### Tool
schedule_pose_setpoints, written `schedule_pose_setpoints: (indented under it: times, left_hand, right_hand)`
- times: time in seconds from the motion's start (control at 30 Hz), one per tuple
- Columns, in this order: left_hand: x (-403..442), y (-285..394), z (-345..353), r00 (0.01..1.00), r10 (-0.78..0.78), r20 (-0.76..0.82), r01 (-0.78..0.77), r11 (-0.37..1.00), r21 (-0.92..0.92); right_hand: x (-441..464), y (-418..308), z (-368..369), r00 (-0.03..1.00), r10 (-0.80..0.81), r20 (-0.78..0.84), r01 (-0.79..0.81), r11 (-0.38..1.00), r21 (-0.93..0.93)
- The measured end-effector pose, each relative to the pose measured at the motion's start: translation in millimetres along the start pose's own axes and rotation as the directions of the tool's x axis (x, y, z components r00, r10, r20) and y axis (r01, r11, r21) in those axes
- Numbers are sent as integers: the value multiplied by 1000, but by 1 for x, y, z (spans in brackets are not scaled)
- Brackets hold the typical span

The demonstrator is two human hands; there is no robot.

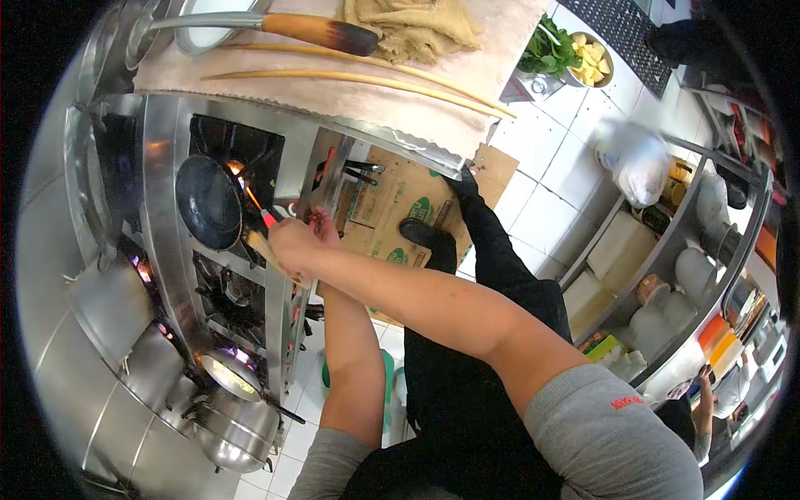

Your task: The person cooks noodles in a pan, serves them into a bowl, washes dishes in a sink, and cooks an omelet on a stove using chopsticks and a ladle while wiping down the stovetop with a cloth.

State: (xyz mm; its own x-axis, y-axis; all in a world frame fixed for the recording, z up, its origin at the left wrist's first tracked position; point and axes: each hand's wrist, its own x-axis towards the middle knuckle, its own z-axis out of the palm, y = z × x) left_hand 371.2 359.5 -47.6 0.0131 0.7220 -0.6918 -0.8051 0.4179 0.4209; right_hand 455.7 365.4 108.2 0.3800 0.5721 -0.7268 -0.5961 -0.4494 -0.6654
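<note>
My right hand is closed at the front edge of the stove, around a thin lighter-like tool with a red part and an orange tip. That tip points at a lit burner beside a black pan. Just under this hand lies a light wooden handle that runs towards the pan. My left hand is behind my right wrist, close to the stove's front panel. Only some of its fingers show, and whatever they touch is hidden.
A lit burner heats a second pan with pale food, near a steel pot. Wooden sticks, a ladle and cloth lie on the counter. Cardboard covers the floor. Shelves and another person's arm are right.
</note>
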Motion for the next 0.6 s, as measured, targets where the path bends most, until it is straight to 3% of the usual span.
schedule_pose_setpoints:
  times: [0.13, 0.33, 0.43, 0.5, 0.6]
  left_hand:
    - [21, 9, -22, 999, -37, -1, 37, 998, 49]
    - [16, 9, -20, 996, -86, -3, 86, 995, 50]
    - [30, 17, -35, 992, -111, 54, 105, 989, 106]
    - [42, 20, -42, 983, -145, 110, 127, 980, 156]
    - [33, 18, -34, 974, -214, 80, 204, 972, 114]
  right_hand:
    - [-12, 1, -24, 969, -181, 169, 217, 949, -230]
    - [-39, -5, -54, 929, -357, 98, 369, 870, -326]
    - [-63, -6, -109, 937, -308, 166, 338, 920, -200]
    - [-79, 14, -145, 921, -316, 229, 326, 945, -8]
    - [-122, -4, -224, 920, -218, 326, 276, 951, -141]
